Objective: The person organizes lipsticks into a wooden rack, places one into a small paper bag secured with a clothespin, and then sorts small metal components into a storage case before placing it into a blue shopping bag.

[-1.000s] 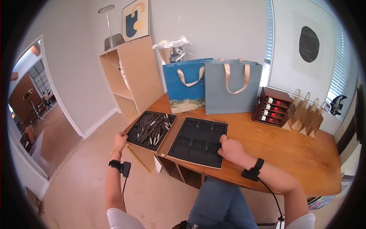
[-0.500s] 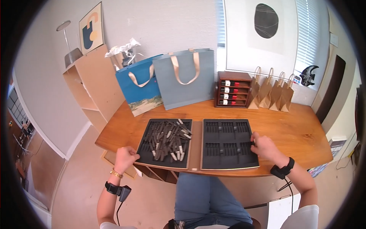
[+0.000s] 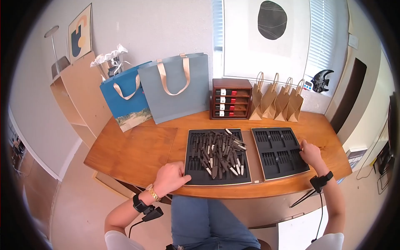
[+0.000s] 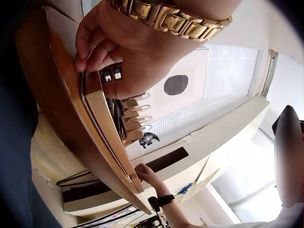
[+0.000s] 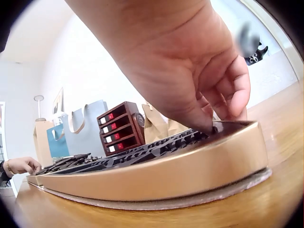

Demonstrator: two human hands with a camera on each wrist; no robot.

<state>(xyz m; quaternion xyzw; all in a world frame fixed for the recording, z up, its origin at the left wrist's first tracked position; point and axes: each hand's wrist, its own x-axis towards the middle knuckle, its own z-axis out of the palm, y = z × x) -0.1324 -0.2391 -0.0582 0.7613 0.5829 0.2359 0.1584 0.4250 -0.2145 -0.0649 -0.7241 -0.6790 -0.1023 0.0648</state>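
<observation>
I'm likely positioning the open case by the worktop's front edge, left hand and right hand pinching opposite sides; shifting it needs even guidance.

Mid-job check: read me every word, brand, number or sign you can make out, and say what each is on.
No text can be read with certainty.
White-and-red ends in the wooden rack: markings too small.
Pale tag on the open case's spine: too small.
Small device by the fish ornament: too small.
Printed box at the right: blurred.
</observation>
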